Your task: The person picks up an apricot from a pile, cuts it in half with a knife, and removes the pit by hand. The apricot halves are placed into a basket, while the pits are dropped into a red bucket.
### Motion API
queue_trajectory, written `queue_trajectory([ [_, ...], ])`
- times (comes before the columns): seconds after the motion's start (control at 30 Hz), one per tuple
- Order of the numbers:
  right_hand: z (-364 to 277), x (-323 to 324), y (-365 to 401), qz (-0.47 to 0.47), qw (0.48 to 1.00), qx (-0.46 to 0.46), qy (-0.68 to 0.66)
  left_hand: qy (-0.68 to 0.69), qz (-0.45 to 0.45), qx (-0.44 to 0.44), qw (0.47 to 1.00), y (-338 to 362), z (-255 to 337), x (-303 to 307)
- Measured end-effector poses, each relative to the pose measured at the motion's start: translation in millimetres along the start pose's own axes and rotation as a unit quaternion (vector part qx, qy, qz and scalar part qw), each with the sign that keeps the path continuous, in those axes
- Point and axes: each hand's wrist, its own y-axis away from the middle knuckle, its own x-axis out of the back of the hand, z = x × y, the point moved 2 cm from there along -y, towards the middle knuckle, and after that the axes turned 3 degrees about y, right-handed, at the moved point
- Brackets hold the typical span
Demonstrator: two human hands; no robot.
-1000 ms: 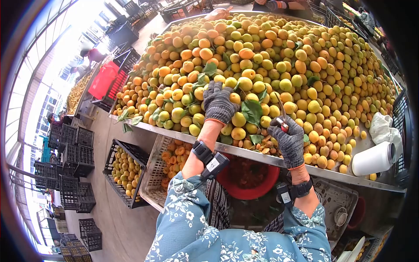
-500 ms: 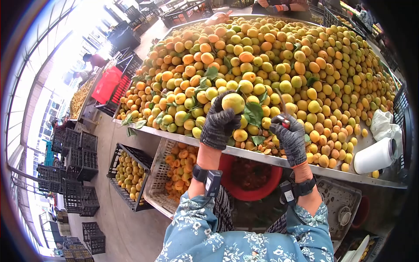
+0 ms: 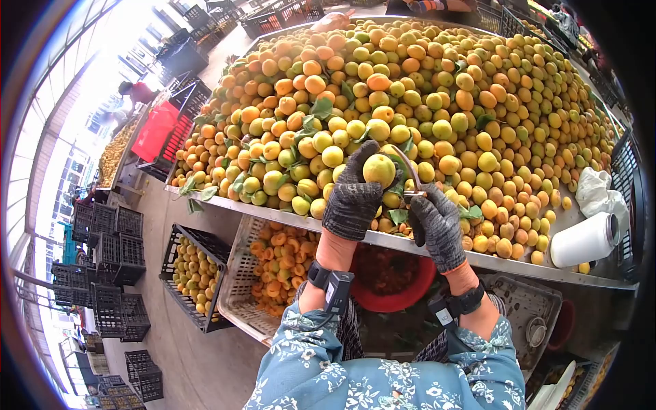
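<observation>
My left hand (image 3: 352, 208), in a dark grey knitted glove, is closed around a yellow-green apricot (image 3: 379, 171). The fruit faces up between thumb and fingers, just over the near edge of a big heap of apricots (image 3: 437, 102). Gripped in my gloved right hand (image 3: 439, 229) is a small knife with a thin curved blade (image 3: 408, 166). Its blade arcs up and leftward, close beside the held fruit. Most of the handle is hidden by the glove. Green leaves (image 3: 398, 216) lie among the fruit below the hands.
Under the metal table edge (image 3: 273, 216) sit a red basin (image 3: 389, 301) with dark scraps and a white crate (image 3: 236, 301) of opened apricots. A black crate (image 3: 164, 273) holds whole fruit. A white container (image 3: 581, 240) stands at right. Another person's arm (image 3: 451, 5) shows at the far side.
My right hand has moved left and slightly down, bringing the curved knife up to the apricot. My left hand with the apricot has shifted a little right.
</observation>
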Motion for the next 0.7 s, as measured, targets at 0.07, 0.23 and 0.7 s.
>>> queue_trajectory([
  [0.07, 1.0, -6.4, 4.2, 0.015, 0.999, 0.044, 0.008, 0.053, -0.023, 0.035, 0.998, -3.2, -6.1, 2.0],
  [0.23, 6.2, -14.5, 8.7, 0.016, 0.996, 0.071, 0.055, 0.269, -0.046, 0.069, 0.959, 1.6, -4.4, -14.8],
  [0.7, -6.0, -21.9, 10.9, 0.015, 0.966, 0.154, 0.206, 0.303, -0.069, 0.139, 0.940, 2.0, -1.7, -13.4],
])
